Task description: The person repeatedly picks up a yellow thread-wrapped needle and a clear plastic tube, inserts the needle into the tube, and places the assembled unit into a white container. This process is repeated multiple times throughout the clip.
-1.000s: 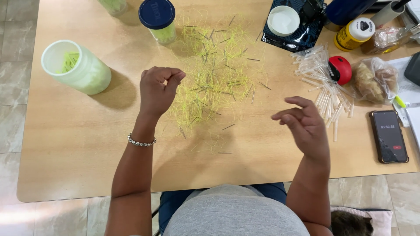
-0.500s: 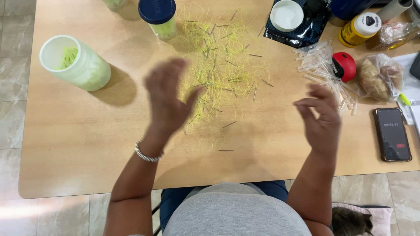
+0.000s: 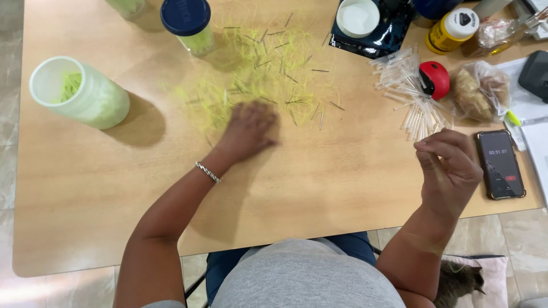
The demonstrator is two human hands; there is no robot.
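— On the bench [image 3: 85, 188], where do the hands sit?

— Left hand [image 3: 248, 128] lies palm down at the near edge of the yellow-green fibre pile [image 3: 257, 74], arm stretched far across the wood, a bracelet [image 3: 207, 171] at the wrist. It is blurred; its fingers rest flat on the strands, and I cannot tell whether its grip has closed on any.

— And the right?

— Right hand [image 3: 451, 165] is raised near the right edge, wrist bent, fingers curled with thumb and fingertips pinched together. Whether something thin sits in that grip is too small to tell.

— Containers?

— At far left a pale translucent jar [image 3: 80, 94] stands open with green fibres inside. Farther back, a jar with a dark blue lid [image 3: 187, 23] holds the same yellow-green stuff. A white round lid [image 3: 357, 17] lies on a dark pouch [image 3: 382, 37] at the far side.

— Anything by the right hand?

— A heap of clear thin tubes [image 3: 408, 94] just beyond it, with a red round object [image 3: 435, 78] on top, a clear bag [image 3: 479, 91] of something brownish beside, and a phone [image 3: 501, 164] lying flat to its right.
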